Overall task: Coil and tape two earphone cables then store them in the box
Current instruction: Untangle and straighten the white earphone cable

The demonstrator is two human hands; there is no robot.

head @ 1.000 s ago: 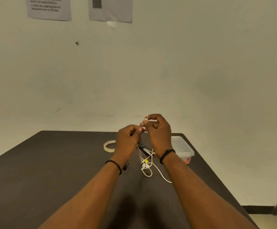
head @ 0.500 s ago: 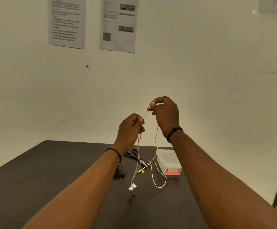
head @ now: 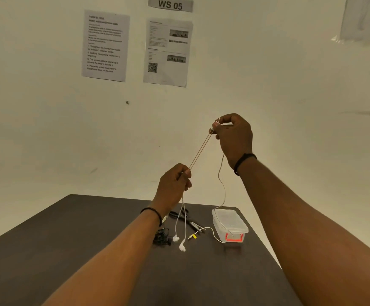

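Nearest the camera, two bare forearms are extended over a dark brown table point(head: 73, 250), each wrist ringed by a thin black band. A thin white earphone cable point(head: 200, 149) is pinched between the curled fingers and thumb of the left hand point(head: 175, 186), held lower and nearer, and the curled fingertips of the right hand point(head: 233, 135), raised higher and farther. Between the two hands the cable is drawn taut as two parallel strands. Below the left hand, two strands hang down, and their white earbuds point(head: 179, 242) are seen at or just above the tabletop. From the right hand, another strand drops in a loose curve across the lidded clear plastic box with a red latch point(head: 230, 226), then curls on the table towards its plug end. A tangled black earphone cable point(head: 162, 238) lies just left of the earbuds. Black-handled scissors point(head: 186, 219) lie behind them, near the box. Printed sheets point(head: 105, 45) and a "WS 05" sign point(head: 170, 5) are fixed to the pale wall beyond.
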